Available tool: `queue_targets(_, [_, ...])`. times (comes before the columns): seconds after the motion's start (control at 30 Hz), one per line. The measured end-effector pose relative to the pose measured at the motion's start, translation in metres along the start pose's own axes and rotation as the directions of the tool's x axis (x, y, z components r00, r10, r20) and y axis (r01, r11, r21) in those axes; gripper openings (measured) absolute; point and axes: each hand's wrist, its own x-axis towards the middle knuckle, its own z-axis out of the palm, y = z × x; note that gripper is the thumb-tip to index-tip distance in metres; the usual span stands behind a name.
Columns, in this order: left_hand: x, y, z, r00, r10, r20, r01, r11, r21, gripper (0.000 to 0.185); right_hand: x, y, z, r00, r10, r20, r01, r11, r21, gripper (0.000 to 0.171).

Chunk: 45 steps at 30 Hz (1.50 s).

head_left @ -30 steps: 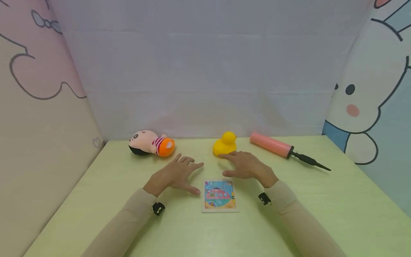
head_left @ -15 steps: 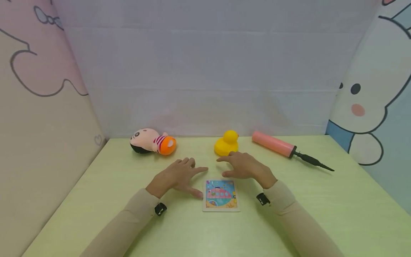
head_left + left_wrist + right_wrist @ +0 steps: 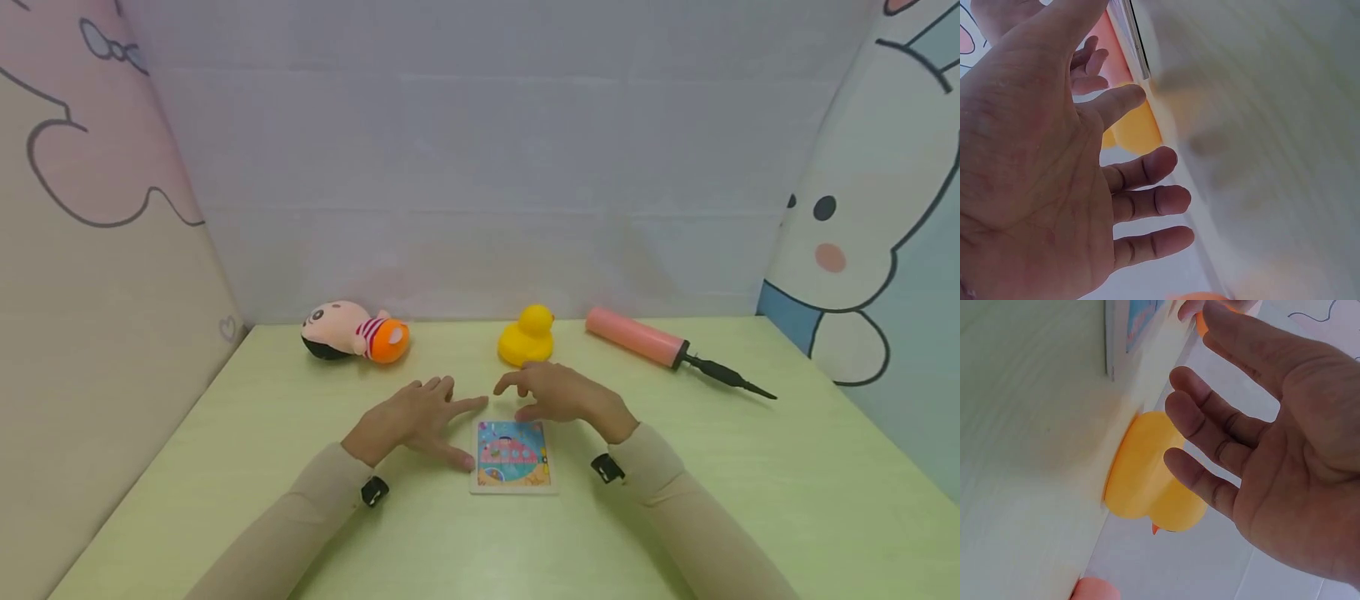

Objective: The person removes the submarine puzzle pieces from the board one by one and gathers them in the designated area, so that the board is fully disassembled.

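A small square picture board (image 3: 514, 454) with a white rim and a pink submarine scene lies flat on the table. My left hand (image 3: 412, 421) is just left of it, fingers spread, the thumb tip at the board's left edge; whether it touches, I cannot tell. In the left wrist view that palm (image 3: 1035, 169) holds nothing. Over the board's upper right corner hovers my right hand (image 3: 566, 393), fingers loosely bent. Its palm (image 3: 1310, 475) is bare in the right wrist view, with a yellow toy duck (image 3: 1138, 469) beyond the fingertips.
At the back left lies a soft doll (image 3: 341, 329) with orange shorts. The yellow duck (image 3: 528, 337) stands behind my right hand. A pink hand pump (image 3: 637, 337) with a black nozzle lies at the back right. Printed walls enclose the pale green table (image 3: 420, 542).
My right hand has come left and a little nearer the board, its fingers more bent. The left hand has shifted slightly right, its thumb lower along the board's edge. The board stays put.
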Motion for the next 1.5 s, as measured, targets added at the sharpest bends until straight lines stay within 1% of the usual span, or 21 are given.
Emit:
queue_targets(0.27, [-0.001,0.005,0.001,0.999,-0.019,0.035,0.020,1.000,-0.011,0.096,0.007,-0.007,0.004,0.998,-0.041,0.049,0.040,0.999,0.026,0.036])
queue_targets(0.47, [-0.002,0.008,0.000,0.997,-0.032,0.065,0.035,0.999,-0.040,0.096,0.010,-0.009,0.011,0.996,-0.009,0.089,0.005,0.999,0.048,0.036])
queue_targets(0.63, [-0.001,0.009,0.000,0.997,-0.029,0.074,0.030,0.999,-0.013,0.097,0.011,-0.014,0.014,0.993,0.009,0.121,-0.017,0.998,0.064,0.036])
queue_targets(0.77, [-0.001,0.009,0.001,0.997,-0.032,0.073,0.032,0.999,0.002,0.097,0.013,-0.016,0.016,0.990,0.010,0.140,-0.019,0.997,0.069,0.036])
queue_targets(0.93, [-0.002,0.011,0.001,0.995,-0.055,0.083,0.055,0.998,0.002,0.097,0.014,-0.017,0.017,0.990,-0.014,0.142,0.004,0.998,0.070,0.037])
queue_targets(1.17, [-0.002,0.012,0.001,0.991,-0.081,0.102,0.083,0.997,-0.011,0.097,0.014,-0.016,0.018,0.988,-0.065,0.140,0.051,0.994,0.101,0.036])
queue_targets(1.27, [-0.002,0.013,0.002,0.990,-0.091,0.111,0.093,0.996,-0.015,0.097,0.014,-0.015,0.018,0.988,-0.070,0.139,0.053,0.991,0.120,0.035])
queue_targets(1.5, [-0.001,0.013,0.002,0.986,-0.110,0.128,0.112,0.994,-0.009,0.097,0.013,-0.014,0.018,0.989,-0.045,0.141,0.022,0.986,0.162,0.038])
